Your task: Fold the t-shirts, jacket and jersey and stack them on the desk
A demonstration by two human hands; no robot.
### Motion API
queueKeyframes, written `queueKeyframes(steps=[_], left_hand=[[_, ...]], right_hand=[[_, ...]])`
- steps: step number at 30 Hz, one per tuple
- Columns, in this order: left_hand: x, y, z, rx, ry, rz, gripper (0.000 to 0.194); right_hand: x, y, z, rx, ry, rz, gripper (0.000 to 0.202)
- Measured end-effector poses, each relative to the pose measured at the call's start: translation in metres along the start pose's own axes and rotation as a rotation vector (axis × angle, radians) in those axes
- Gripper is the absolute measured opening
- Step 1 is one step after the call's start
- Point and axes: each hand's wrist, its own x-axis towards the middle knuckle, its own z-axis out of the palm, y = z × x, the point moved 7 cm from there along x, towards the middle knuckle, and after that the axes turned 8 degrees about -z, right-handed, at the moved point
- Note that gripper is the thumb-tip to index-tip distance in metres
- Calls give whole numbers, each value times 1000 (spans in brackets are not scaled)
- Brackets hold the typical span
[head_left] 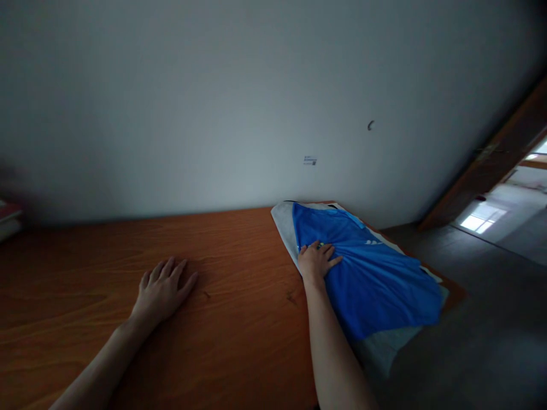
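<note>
My left hand (pixel 160 290) lies flat on the brown wooden table (pixel 239 341), fingers stretched out and holding nothing. To the right, my right hand (pixel 316 261) presses on a blue garment (pixel 376 285) with a small white mark on it. Its fingers are spread, and creases in the fabric fan out from under them. The garment rests on a grey cloth (pixel 282 219), which shows along the left edge and hangs past the table's near right corner. What lies beneath my right palm is hidden.
Behind the table rises a pale wall (pixel 205 114) with a small label (pixel 310 160) and a dark hook-like mark (pixel 370 125). Part of a stack of books or boxes (pixel 9 221) shows at the far left. On the right are the grey floor (pixel 482 319) and a brown door (pixel 482 159).
</note>
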Motion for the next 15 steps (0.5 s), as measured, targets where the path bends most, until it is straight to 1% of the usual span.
queueKeyframes(steps=[2,6,8,10,11,12,13,15], left_hand=[[1,-1,1,-8,-2,-2,75],[1,-1,2,-16,-18,-6,78],[1,-2,2,-11,-17,-8,79],[1,-2,2,-8,-6,-8,79],[1,-2,3,-10,0,-4,79],[1,-2,3,-17,7,-1,79],[1,-2,3,-30,15,0,78],[2,-4,1,-89,37,-12,76]], right_hand=[[-1,-4,3,-9,-1,-38,48],[-4,-18,1,13,13,-90,51],[-9,-31,-1,71,34,-138,55],[-18,-51,-4,179,68,-224,56],[-25,-64,-7,254,81,-300,56],[-33,-79,-10,342,76,-413,55],[-43,-97,-13,446,45,-567,52],[-71,-131,-20,679,-80,-919,40]])
